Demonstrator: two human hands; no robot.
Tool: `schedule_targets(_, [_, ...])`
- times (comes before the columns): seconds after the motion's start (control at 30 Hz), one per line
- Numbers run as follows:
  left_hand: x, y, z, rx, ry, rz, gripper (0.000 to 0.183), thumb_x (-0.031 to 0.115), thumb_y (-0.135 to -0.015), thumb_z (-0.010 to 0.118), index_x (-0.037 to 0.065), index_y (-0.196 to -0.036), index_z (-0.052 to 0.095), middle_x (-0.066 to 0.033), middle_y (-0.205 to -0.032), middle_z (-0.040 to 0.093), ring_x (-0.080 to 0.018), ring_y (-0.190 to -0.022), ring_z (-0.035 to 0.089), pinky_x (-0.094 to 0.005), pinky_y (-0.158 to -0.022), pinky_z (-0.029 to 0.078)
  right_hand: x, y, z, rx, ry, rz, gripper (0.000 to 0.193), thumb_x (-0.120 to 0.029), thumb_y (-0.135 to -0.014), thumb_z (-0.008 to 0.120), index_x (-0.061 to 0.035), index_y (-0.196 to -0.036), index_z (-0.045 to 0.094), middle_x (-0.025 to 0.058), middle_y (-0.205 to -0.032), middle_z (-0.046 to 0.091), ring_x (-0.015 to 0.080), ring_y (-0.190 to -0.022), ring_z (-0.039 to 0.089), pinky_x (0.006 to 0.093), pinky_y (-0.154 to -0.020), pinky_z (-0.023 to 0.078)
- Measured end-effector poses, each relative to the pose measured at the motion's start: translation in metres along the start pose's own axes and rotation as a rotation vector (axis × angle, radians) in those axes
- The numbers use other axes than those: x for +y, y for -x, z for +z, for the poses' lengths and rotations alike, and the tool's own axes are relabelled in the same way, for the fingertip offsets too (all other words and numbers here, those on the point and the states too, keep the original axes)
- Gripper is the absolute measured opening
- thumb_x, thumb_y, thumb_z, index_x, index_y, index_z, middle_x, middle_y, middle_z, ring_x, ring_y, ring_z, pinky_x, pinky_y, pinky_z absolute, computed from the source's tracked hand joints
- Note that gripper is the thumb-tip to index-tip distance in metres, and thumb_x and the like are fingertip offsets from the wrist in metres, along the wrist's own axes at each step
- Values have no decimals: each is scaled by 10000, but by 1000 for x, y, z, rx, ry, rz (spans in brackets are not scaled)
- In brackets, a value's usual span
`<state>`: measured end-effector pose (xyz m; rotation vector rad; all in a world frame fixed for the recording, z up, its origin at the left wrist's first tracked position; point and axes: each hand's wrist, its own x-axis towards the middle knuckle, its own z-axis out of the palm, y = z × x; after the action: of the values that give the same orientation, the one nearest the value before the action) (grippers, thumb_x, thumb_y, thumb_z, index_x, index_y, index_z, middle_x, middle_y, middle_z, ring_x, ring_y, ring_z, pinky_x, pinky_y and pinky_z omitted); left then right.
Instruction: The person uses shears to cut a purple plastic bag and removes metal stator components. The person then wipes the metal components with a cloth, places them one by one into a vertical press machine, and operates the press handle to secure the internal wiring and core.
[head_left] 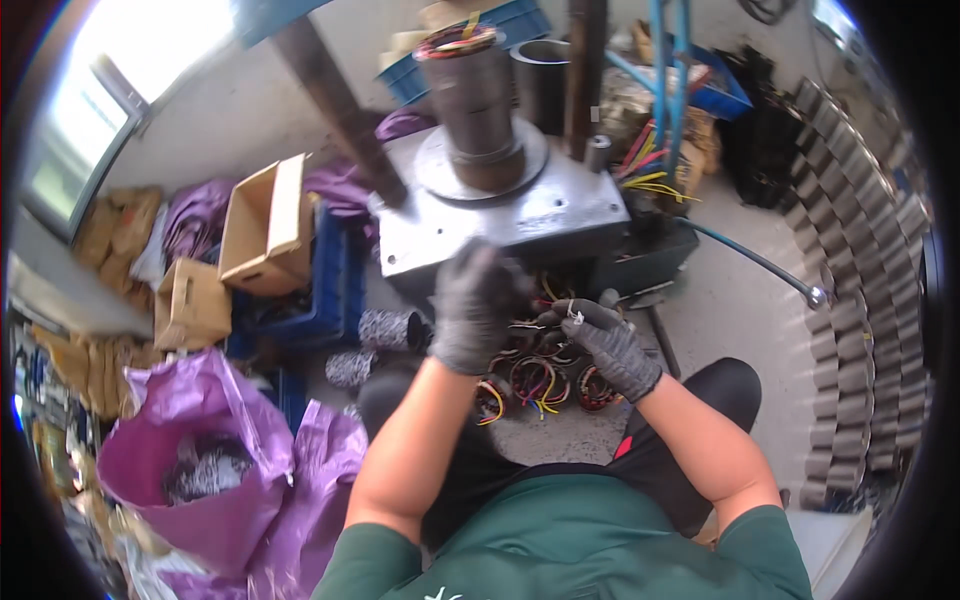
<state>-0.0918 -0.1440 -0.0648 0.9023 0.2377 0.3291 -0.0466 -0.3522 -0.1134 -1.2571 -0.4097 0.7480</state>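
Note:
My left hand (478, 310), in a dark grey work glove, is raised before the front edge of a steel press table (500, 225). Its fingers are smeared by motion, so their grip does not show. My right hand (605, 345), gloved alike, is to the right and slightly lower, fingers bent together, with a small white bit at the fingertips that I cannot make out. Below both hands, between my legs, several wound motor stators (540, 380) with coloured leads lie on the floor. On the table a grey metal cylinder (468, 100) stands upright on a round plate, copper windings showing at its top.
Steel posts (335, 100) flank the table. A blue lever with a ball end (815, 297) reaches right. Stacked metal rings (835, 300) line the right side. Purple sacks (200, 480), cardboard boxes (265, 228) and a blue crate (335, 290) are at left.

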Motion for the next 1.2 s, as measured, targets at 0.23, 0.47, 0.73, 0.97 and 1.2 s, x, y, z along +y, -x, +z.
schedule_targets(0.23, [-68, -17, 37, -191, 450, -214, 294, 311, -974, 730, 146, -844, 524, 33, -663, 428, -121, -564, 439, -357, -715, 512, 39, -5, -7, -43, 136, 140, 595, -206, -918, 761, 28, -1417, 534, 108, -1315, 641, 188, -1192, 582, 336, -1028, 475])
schedule_targets(0.47, [-64, -38, 1, -45, 245, -203, 158, 165, -1004, 657, 24, -1075, 657, -44, -878, 674, -152, -791, 652, -328, -810, 565, 10, 16, -39, -193, -14, 248, 411, -402, -963, 677, 6, -980, 714, 89, -782, 672, 203, -789, 665, 338, -787, 548])
schedule_targets(0.73, [-69, -1, -11, -374, -625, -228, 254, 176, -997, 625, 11, -1179, 687, -51, -990, 699, -117, -928, 612, -295, -865, 517, -41, 8, -68, 122, -712, -275, 407, -388, -1093, 488, -61, -1242, 678, 117, -1291, 675, 277, -1221, 624, 482, -1101, 456])
schedule_targets(0.97, [-67, 23, -7, -617, -943, 17, 175, 65, -1002, 638, 5, -1162, 674, -73, -937, 709, -105, -854, 652, -294, -788, 557, -56, -3, -98, 498, 443, -414, 361, -270, -1078, 538, -16, -1320, 623, 131, -1347, 658, 241, -1247, 619, 393, -1116, 459])
schedule_targets(1.2, [-65, 3, -12, -394, -1011, 200, 150, 76, -980, 656, 17, -1115, 686, -149, -959, 734, -224, -898, 721, -356, -820, 568, -10, 28, -37, -633, -35, 115, 547, -483, -1041, 540, -18, -1320, 606, 142, -1170, 719, 254, -1135, 683, 404, -1024, 509])
